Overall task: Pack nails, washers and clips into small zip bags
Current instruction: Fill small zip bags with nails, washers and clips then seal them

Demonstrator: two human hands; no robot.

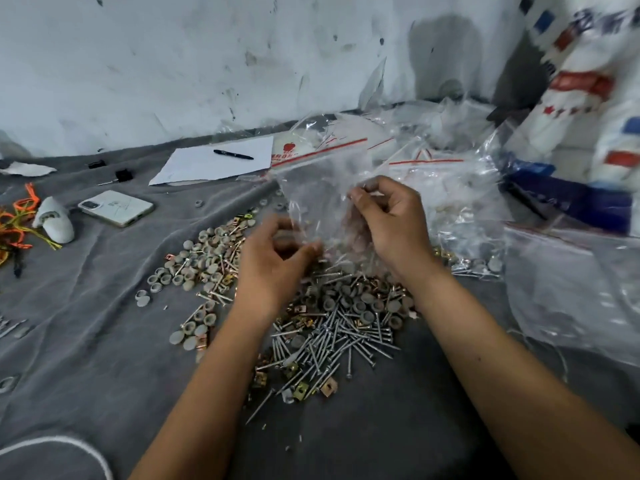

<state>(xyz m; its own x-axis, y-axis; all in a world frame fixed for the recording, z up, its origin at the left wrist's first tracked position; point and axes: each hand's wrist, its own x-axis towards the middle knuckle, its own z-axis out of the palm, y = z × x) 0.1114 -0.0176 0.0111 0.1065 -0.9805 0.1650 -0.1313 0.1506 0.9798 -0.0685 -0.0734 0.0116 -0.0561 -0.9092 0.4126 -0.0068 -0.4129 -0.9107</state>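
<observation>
While the right hand (391, 223) pinches the upper edge of a clear zip bag (322, 202) above the heap, the left hand (273, 261), fingers curled, seems to pinch the film lower down, though blur hides its grip. Nails (332, 341), grey washers (194, 258) and brassy clips (301, 389) lie mixed on the grey cloth (86, 306) below. Such thin film is likely limp and slippery; holding both lips at the mouth should keep it open. Nail points could pierce it.

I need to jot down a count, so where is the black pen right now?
In the head view the black pen lies on the white sheet of paper at the far side of the grey cloth, beyond the phone.
</observation>
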